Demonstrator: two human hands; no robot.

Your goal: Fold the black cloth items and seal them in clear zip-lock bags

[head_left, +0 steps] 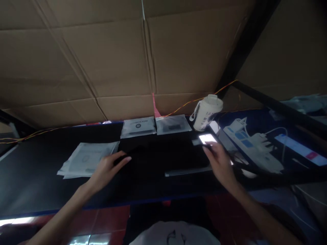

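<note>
My left hand (pixel 108 168) hovers at the right edge of a stack of pale zip pouches (pixel 88 158), thumb and forefinger stretched out and apart, with nothing visible between them. At the right, my right hand (pixel 218 161) has its fingers closed on the near end of a phone (pixel 207 138) with a bright screen. Whether the phone is lifted or rests on the black table is unclear. Between the hands, closer to the front edge, lies a thin clear zip pouch (pixel 187 171).
Two filled zip pouches, one printed (pixel 138 126) and one plainer (pixel 173 124), lie along the back. Beside them stands a white lidded cup (pixel 207 112). A power strip (pixel 251 144) with plugs and a second lit phone (pixel 301 149) are right of it. Cardboard (pixel 114 61) walls the back.
</note>
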